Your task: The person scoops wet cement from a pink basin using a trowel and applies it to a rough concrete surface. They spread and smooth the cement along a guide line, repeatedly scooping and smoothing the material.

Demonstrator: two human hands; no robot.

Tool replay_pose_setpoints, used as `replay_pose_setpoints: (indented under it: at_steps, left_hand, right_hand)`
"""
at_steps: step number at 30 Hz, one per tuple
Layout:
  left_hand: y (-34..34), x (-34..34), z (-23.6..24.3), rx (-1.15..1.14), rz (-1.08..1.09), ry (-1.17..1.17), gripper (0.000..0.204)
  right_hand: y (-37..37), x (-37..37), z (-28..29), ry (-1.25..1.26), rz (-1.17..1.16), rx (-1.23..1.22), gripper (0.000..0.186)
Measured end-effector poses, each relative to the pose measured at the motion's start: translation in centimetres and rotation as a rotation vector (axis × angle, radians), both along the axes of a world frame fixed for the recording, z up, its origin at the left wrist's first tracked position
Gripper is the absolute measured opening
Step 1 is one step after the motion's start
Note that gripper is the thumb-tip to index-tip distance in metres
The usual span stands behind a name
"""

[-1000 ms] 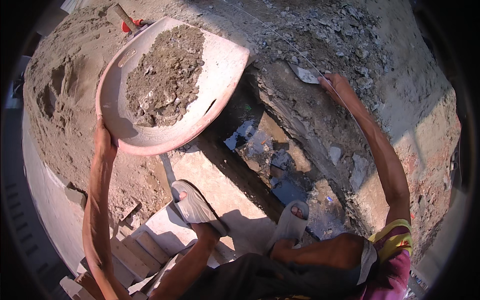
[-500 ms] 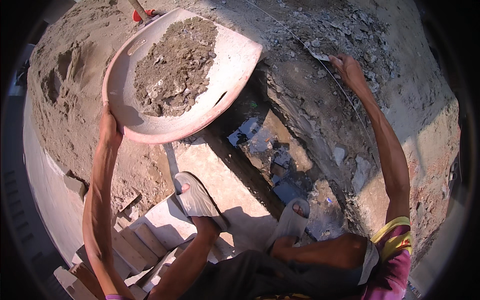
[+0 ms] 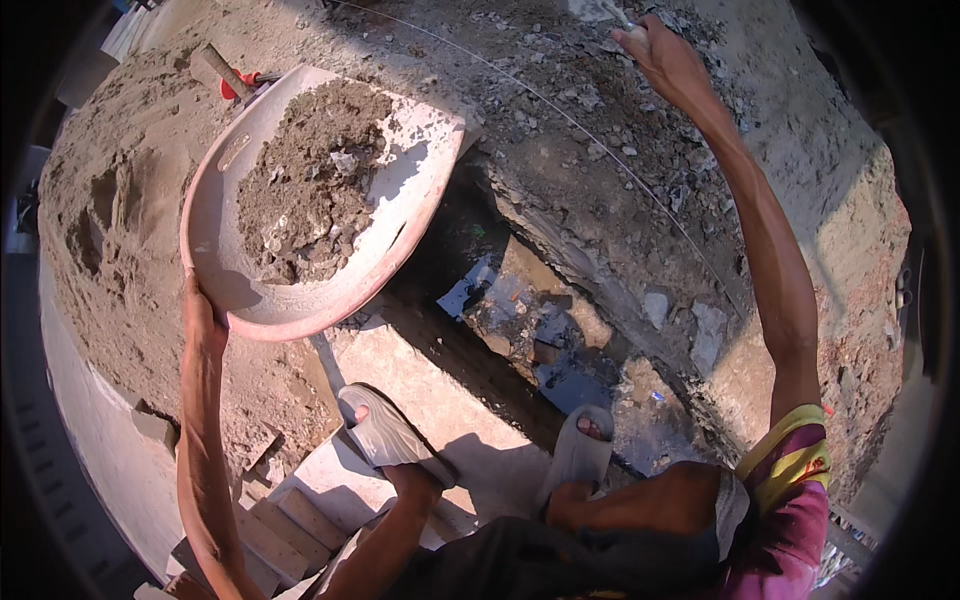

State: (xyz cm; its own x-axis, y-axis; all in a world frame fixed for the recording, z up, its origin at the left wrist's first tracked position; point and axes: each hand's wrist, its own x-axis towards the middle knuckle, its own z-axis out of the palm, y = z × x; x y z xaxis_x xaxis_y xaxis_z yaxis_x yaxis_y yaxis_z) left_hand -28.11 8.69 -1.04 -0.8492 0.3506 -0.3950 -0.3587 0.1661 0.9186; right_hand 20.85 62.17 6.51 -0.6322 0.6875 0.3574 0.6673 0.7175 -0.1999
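Observation:
A shallow, pale pink-white pan [image 3: 213, 250] holds a heap of grey-brown mortar [image 3: 310, 180]. My left hand [image 3: 203, 318] grips its near left rim, fingers curled round the edge. At the far right, my right hand [image 3: 668, 62] is closed round the handle of a trowel [image 3: 597, 9]. The trowel's blade is over the rubble at the picture's top edge and is partly cut off. A thin string [image 3: 560, 112] runs across the ground between the pan and my right hand.
Right of the pan lies a trench [image 3: 465, 345] with dark water and stones. My sandalled feet are on its concrete edge [image 3: 400, 345] and over the trench. Several bricks [image 3: 290, 525] are stacked at the lower left. A wooden handle [image 3: 222, 68] stands behind the pan; a sand heap [image 3: 95, 200] is left.
My right hand has moved farther away with the trowel, from beside the string to beyond it. The view has shifted, so the pan appears lower and farther left, still in my left hand.

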Motion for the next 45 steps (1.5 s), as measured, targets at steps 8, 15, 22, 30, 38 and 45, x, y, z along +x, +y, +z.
replay_pose_setpoints:
  at_steps: [8,15,22,30,38,45]
  left_hand:
    - [0.4,-1.5,-3.2,0.010,-0.071,-0.016,0.058]
    - [-0.3,-1.1,-1.6,-0.024,-0.097,-0.002,0.058]
    - [-0.3,-2.4,-2.8,-0.018,-0.126,-0.040,0.059]
    - [-0.4,-3.3,-2.8,-0.044,-0.193,-0.078,0.059]
    - [-2.2,-4.3,-2.9,0.009,-0.134,0.017,0.056]
    - [-1.8,-3.7,-2.1,-0.050,-0.312,-0.050,0.061]
  right_hand:
    - [7.1,19.9,-6.0,-0.254,-0.363,0.216,0.045]
    - [-0.3,21.0,-6.3,-0.234,-0.286,0.148,0.037]
    - [-4.6,27.2,-8.3,-0.288,-0.455,0.065,0.035]
    - [-9.5,28.1,-7.9,-0.184,-0.497,-0.032,0.032]
    - [-15.5,36.0,-6.8,-0.096,-0.669,-0.075,0.030]
    - [-23.8,40.7,-14.2,-0.087,-0.773,-0.376,0.042]
